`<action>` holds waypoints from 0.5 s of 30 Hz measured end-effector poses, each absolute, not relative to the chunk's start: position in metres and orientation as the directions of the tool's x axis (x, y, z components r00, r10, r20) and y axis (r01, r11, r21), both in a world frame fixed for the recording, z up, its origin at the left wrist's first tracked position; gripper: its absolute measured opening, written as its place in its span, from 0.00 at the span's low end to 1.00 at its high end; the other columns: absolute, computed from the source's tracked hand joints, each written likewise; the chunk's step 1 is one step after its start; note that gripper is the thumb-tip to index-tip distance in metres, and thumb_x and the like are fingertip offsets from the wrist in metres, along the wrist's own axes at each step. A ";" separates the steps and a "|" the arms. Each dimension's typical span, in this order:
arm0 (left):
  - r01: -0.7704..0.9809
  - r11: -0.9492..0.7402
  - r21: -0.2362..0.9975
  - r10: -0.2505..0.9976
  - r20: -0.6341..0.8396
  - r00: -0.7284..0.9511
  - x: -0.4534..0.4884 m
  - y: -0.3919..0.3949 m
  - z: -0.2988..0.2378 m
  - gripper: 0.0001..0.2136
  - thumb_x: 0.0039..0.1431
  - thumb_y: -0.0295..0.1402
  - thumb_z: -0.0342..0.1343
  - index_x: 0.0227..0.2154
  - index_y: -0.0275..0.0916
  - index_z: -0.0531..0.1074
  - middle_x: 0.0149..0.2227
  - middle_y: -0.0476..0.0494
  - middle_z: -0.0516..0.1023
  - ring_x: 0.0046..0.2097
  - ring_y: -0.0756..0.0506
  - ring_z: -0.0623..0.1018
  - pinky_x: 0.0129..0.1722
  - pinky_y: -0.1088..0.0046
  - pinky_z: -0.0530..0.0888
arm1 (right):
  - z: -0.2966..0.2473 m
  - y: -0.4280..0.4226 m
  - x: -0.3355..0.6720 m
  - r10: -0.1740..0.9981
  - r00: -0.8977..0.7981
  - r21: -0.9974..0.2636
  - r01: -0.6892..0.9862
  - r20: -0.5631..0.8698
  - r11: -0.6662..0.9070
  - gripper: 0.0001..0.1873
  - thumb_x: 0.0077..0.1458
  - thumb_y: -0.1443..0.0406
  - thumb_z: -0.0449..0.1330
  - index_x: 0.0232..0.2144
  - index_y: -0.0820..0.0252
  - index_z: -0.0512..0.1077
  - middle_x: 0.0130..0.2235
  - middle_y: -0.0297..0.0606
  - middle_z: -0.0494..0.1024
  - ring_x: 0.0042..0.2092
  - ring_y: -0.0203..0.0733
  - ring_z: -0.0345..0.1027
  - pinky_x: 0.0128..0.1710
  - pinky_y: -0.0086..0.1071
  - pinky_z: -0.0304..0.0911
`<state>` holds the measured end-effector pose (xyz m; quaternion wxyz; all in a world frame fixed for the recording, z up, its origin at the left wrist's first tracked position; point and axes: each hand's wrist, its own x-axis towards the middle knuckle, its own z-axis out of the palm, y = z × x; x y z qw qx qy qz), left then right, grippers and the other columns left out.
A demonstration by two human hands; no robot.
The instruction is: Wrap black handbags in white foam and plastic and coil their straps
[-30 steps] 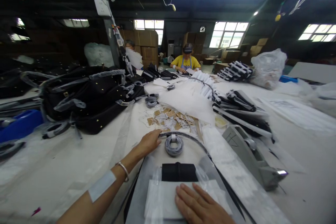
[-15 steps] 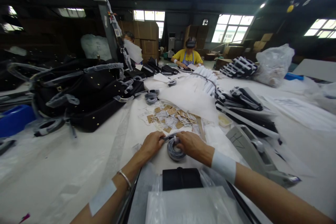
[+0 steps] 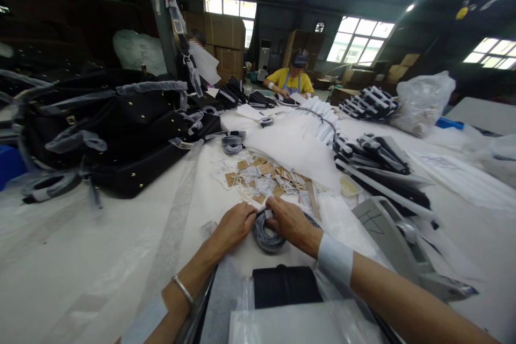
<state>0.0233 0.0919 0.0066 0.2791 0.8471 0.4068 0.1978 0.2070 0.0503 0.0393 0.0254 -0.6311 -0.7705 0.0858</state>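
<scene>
A coiled strap (image 3: 266, 242), dark and wrapped in clear film, lies on the white table in front of me. My left hand (image 3: 234, 226) pinches it at its upper left edge. My right hand (image 3: 292, 226) grips the top and right side of the roll, its fingers closed over the rim. A small white band shows on the coil beside the right fingers. A part of the strap sticks out to the right behind that hand. Nearer to me is a black item (image 3: 287, 286), partly covered by a white sheet (image 3: 298, 325) and clear plastic.
Small tags (image 3: 262, 174) with cords lie beyond my hands. Black bags (image 3: 133, 140) fill the left side. On the right are a grey tape dispenser (image 3: 387, 236) and stacked black pieces (image 3: 382, 172). A person in yellow (image 3: 288, 80) sits across the table.
My hands have drawn closer together, and the strap stretch between them now lies against the coil. The camera view has tilted down and turned slightly.
</scene>
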 end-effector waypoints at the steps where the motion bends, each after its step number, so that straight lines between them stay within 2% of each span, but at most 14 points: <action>1: 0.577 -0.513 0.635 0.799 0.108 0.592 0.023 0.091 0.008 0.09 0.64 0.34 0.50 0.38 0.41 0.75 0.40 0.46 0.78 0.44 0.45 0.76 0.45 0.72 0.69 | 0.039 0.051 0.207 0.978 -0.201 -0.185 0.965 -0.056 0.188 0.19 0.57 0.66 0.60 0.51 0.61 0.66 0.47 0.44 0.74 0.44 0.47 0.72 0.40 0.34 0.63; 3: 0.591 -0.513 0.623 0.802 0.102 0.589 0.024 0.089 0.010 0.10 0.61 0.40 0.55 0.40 0.41 0.75 0.41 0.45 0.78 0.45 0.44 0.75 0.45 0.71 0.69 | 0.039 0.053 0.206 0.974 -0.222 -0.215 0.954 -0.050 0.207 0.22 0.57 0.67 0.60 0.54 0.61 0.63 0.49 0.45 0.73 0.46 0.48 0.72 0.42 0.34 0.63; 6: 0.641 -0.505 0.578 0.812 0.066 0.580 0.026 0.087 0.012 0.13 0.56 0.42 0.60 0.42 0.42 0.73 0.43 0.46 0.77 0.47 0.42 0.75 0.45 0.70 0.68 | 0.040 0.053 0.204 0.967 -0.247 -0.219 0.949 -0.058 0.229 0.22 0.56 0.67 0.61 0.54 0.61 0.65 0.49 0.46 0.73 0.46 0.48 0.71 0.42 0.35 0.64; 11: 0.727 -0.494 0.477 0.828 0.004 0.560 0.033 0.089 0.011 0.10 0.55 0.34 0.56 0.41 0.43 0.72 0.43 0.46 0.77 0.47 0.42 0.75 0.42 0.69 0.68 | 0.047 0.059 0.207 0.961 -0.262 -0.228 0.945 -0.092 0.236 0.18 0.55 0.62 0.64 0.48 0.60 0.72 0.44 0.41 0.75 0.44 0.45 0.72 0.42 0.33 0.63; 15: 0.763 -0.506 0.402 0.838 0.020 0.545 0.038 0.086 0.009 0.10 0.54 0.30 0.54 0.40 0.41 0.71 0.43 0.45 0.76 0.47 0.42 0.75 0.43 0.69 0.67 | 0.050 0.065 0.206 0.959 -0.276 -0.168 0.950 -0.059 0.263 0.18 0.49 0.58 0.68 0.43 0.60 0.77 0.45 0.44 0.75 0.46 0.49 0.69 0.45 0.37 0.63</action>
